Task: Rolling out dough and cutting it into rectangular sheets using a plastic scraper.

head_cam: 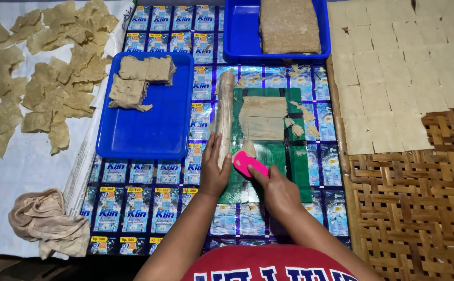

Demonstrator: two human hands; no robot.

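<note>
My left hand (214, 169) lies flat, fingers together, on the green board (271, 156) beside the rolling pin (225, 117); my right hand (276, 190) grips the pink scraper (250, 164), just below the thin dough sheet (263, 119); I judge scraping is in hand, the blade must slide flat under it

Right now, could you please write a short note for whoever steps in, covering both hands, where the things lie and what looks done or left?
Left hand: open, flat against the lower end of the rolling pin on the green board.
Right hand: gripping the pink scraper, its edge on the board below the thin dough sheet.
Done: cut squares laid out on the woven mat to the right; irregular pieces spread on the white sheet to the left.
Left: the sheet on the board, dough pieces in the near blue tray, and a dough block in the far blue tray.
</note>
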